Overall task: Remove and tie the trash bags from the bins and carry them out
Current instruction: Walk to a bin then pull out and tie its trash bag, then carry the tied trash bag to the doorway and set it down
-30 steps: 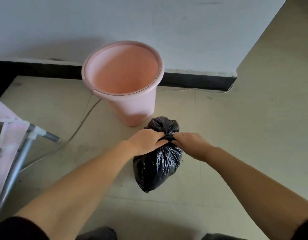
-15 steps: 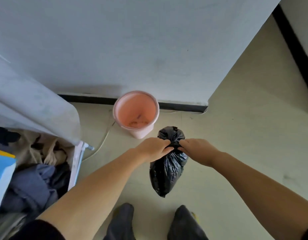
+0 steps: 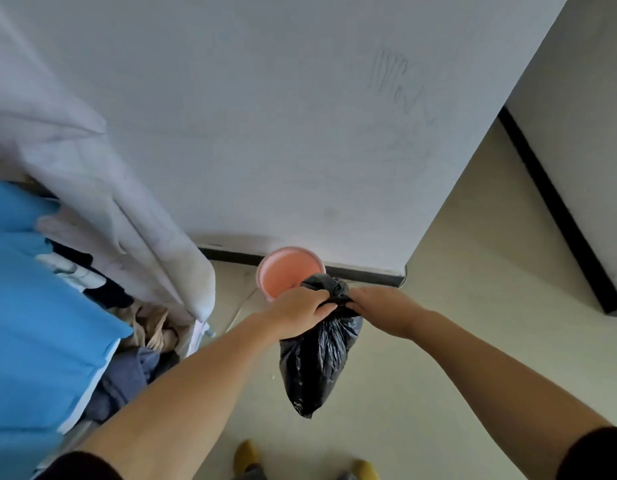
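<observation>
Out in front of the chest, both hands meet at the neck of the black trash bag. The left hand is curled round the gathered plastic from one side, and the right hand pinches it from the other, knuckles nearly touching. That tight, close hold looks like it is there to cinch the mouth, so a knot can be drawn snug and nothing spills. Whether the knot is finished I cannot tell; a bunched tuft of plastic stands up between the hands.

The bag hangs free in the air, clear of the floor, its bulk sagging to a point below the hands. Holding it up lets the weight pull the neck narrow, which should make tying easier.

Just beyond it, the pink bin sits on the floor against the white wall, its inside bare of any liner, so this bag is plainly out of it.

To the left, a pile of clothes and a blue fabric crowd a rack, with a pale sheet draped over it. Down below, two yellowish slippers show the person is standing upright, perhaps ready to carry the bag off.
</observation>
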A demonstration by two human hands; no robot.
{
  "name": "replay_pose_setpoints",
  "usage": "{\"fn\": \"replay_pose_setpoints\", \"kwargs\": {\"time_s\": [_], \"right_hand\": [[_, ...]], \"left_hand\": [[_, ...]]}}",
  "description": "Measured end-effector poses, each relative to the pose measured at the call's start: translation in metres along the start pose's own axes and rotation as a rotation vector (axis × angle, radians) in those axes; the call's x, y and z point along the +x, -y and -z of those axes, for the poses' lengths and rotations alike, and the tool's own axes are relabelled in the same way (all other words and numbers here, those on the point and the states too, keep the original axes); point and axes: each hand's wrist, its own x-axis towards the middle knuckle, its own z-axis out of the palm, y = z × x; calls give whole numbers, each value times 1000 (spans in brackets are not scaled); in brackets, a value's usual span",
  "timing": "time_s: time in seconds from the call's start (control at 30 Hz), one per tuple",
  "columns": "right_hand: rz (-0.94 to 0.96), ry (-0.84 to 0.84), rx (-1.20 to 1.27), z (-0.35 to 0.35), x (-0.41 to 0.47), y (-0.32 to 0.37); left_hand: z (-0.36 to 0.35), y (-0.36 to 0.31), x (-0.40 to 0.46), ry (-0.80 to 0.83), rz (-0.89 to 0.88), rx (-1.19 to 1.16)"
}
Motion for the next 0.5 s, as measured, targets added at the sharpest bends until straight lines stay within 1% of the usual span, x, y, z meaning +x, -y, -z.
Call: {"fn": "replay_pose_setpoints", "kwargs": {"time_s": [0.13,0.2,0.3,0.4,0.5], "right_hand": [[168,4,-109,19,-3,7],[275,32,-155,26,-6,16],[445,99,-206,34,-16,36],[589,182,-244,26,-30,61],[733,204,-319,10,-44,91]], "left_hand": [[8,-17,-30,-62,135,-26],[2,-29,-51,-127,224,-45],[-16,-52,-90,-221,382,-103],[-41,-74,-132,-295,518,-149],[-70,-95,-179,-359,675,-212]]}}
